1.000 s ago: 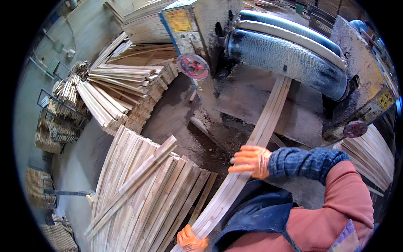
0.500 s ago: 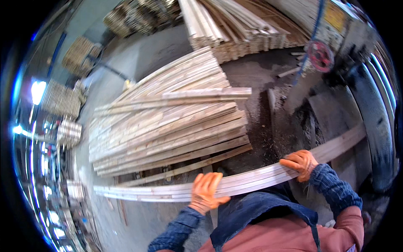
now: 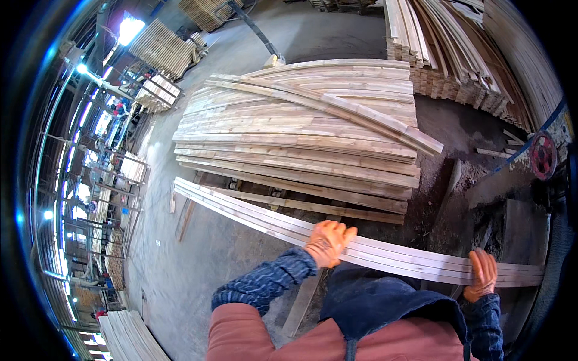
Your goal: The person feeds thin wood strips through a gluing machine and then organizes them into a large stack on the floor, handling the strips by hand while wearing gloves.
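Several long, pale wooden boards (image 3: 409,262) lie side by side as one narrow bundle across the front of my body. My left hand (image 3: 329,243), in an orange glove, grips the bundle near its middle with the fingers over the far edge. Further right, my right hand (image 3: 481,275), also gloved in orange, is closed over the boards near their right end. That end reaches a grey machine surface at the right. Both thumbs and the undersides of the boards are mostly hidden.
Beyond the bundle lies a broad, low stack of boards (image 3: 289,141), with a few loose boards (image 3: 373,118) slanting across its top. More lumber (image 3: 463,78) is piled at the far right. A red handwheel (image 3: 543,156) sits on the machine. A pallet-jack handle (image 3: 253,29) rises behind the stack.
My view has turned, so the stack and machine appear shifted right and rotated clockwise. Both hands still grip the bundle, whose right end now sits lower in view.
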Available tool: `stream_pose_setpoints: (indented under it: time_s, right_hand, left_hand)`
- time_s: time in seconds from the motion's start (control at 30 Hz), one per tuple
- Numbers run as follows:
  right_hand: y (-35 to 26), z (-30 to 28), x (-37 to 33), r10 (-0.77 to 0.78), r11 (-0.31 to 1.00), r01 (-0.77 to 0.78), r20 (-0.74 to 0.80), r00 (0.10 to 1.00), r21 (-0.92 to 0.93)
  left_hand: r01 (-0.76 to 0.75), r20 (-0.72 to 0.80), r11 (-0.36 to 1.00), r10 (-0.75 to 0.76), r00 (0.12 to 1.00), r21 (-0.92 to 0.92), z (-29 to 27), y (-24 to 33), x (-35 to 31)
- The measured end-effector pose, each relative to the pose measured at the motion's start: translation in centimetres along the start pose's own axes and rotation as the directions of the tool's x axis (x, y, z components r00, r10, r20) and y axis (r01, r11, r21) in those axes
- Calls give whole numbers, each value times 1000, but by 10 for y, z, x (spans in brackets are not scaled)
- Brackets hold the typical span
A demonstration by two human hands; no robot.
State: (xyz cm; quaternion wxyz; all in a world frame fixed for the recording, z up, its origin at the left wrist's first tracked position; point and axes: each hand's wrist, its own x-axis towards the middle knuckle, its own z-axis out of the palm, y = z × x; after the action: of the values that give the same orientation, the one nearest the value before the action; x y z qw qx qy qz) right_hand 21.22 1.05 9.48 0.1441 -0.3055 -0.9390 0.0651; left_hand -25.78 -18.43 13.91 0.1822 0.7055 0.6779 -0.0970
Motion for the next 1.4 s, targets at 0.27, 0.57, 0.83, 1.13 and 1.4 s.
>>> stream_pose_setpoints:
  time_s: [0.27,0.57,0.83,1.13,1.4]
  right_hand:
    - [-75,19,67,-101,986,70,208,973,149]
    - [-11,-3,25,93,996,-89,227,970,-29]
    - [-9,-2,13,159,984,-146,124,980,-106]
    - [-78,4,63,39,992,-73,312,949,100]
    - [-17,-11,21,253,965,-221,289,923,-139]
  left_hand:
    - [-210,-291,967,162,943,-144,26,45,35]
    - [125,-355,987,-83,931,98,25,-98,-66]
    - [192,-75,980,-188,979,48,18,-64,-38]
    - [-61,-346,988,9,938,-139,24,-6,-24]
    - [265,-345,964,-235,909,40,36,-122,-101]
